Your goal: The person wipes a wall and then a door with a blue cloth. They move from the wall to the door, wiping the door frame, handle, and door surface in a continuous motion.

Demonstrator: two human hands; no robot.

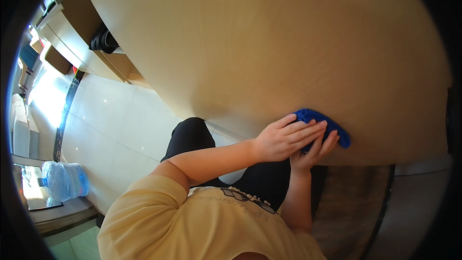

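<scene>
A folded blue cloth (337,138) is between my two hands, against or just above the near edge of a broad tan wood-look surface (288,50). My left hand (287,136) reaches across from the left and lies over the cloth with its fingers extended. My right hand (314,150) comes up from below, its fingers bent around the cloth's lower side. The hands overlap, so part of the cloth and the right palm are hidden. Whether the cloth touches the surface, I cannot tell.
My knee (191,135) in black trousers is beside the surface's edge. Pale floor tiles (119,115) extend left. A large blue water bottle (65,181) in plastic wrap lies at lower left. Farther back, a black item (103,41) rests on a cabinet (81,25). A dark brown panel (352,202) is at lower right.
</scene>
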